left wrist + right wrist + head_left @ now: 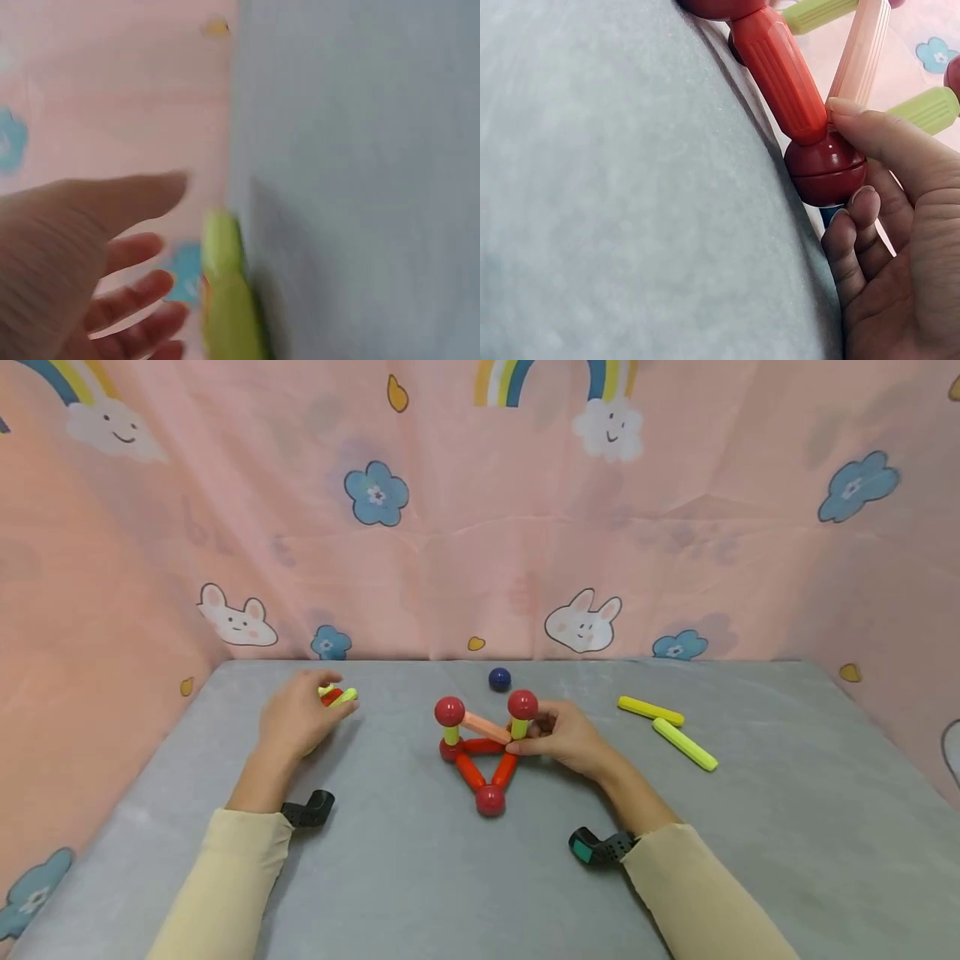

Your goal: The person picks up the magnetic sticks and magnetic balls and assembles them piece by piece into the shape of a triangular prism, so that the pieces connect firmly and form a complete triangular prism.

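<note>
A red triangle of rods (470,772) and balls lies mid-table, with a red ball (491,800) at its front corner. Two short yellow-green rods (452,735) rise from the back corners, each topped by a red ball (450,711). A pink rod (486,727) slants between them. My right hand (566,739) pinches the back-right corner ball (825,171), its thumb at the pink rod's lower end. Over at the left, my left hand (292,714) hovers with loosely spread fingers beside yellow-green rods (345,697) with a red piece (332,697) among them, partly hidden by the hand.
Behind the triangle sits a dark blue ball (499,679). Two yellow rods (651,711) lie to the right of my right hand. A pink patterned curtain (465,568) hangs along the grey table's (405,877) back edge.
</note>
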A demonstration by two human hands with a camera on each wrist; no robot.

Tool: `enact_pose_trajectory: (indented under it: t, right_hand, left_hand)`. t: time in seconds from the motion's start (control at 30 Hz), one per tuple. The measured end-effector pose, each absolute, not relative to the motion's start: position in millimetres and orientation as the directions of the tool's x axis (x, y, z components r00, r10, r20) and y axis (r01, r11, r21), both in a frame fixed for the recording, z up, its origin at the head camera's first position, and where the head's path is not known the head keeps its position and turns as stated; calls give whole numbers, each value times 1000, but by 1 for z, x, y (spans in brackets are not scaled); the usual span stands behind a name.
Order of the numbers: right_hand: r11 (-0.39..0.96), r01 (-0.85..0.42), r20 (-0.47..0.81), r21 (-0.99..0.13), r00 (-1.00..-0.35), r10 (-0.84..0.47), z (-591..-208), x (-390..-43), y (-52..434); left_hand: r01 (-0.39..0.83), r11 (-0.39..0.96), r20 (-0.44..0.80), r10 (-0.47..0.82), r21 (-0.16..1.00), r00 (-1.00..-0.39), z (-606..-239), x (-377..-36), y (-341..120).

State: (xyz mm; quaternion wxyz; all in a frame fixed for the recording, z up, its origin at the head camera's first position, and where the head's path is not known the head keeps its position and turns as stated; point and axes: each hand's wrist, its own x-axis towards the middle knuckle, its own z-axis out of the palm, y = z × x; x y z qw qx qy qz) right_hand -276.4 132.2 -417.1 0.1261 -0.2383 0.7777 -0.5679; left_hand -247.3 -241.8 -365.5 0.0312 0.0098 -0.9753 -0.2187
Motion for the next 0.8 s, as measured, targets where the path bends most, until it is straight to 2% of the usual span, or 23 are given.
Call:
enact_pose_trajectory:
  t: [0.1,0.2,0.43,0.67,0.8]
  right_hand:
    - [254,-228,71,-940,-859,-508,-416,-275,135]
    - [262,-225,68,-939,-864,-499,-416,-274,138]
    - [299,-217,49,-929,-875,-482,-415,-274,135]
    - [289,-197,35,-937,-875,-482,-416,-275,133]
    - [279,-203,44,-938,-872,-488,-416,-275,132]
  left_hand:
    - [-38,922,15,-48,385,-999,-374,-250,-253]
    - [-5,926,14,-11,377,-1000,-383,-255,-255]
    - [56,889,116,3,454,-993,-393,-256,-250]
    - [95,912,206,12,398,-979,-394,-255,-248]
    - [109,920,187,40,376,-982,-394,-256,-248]
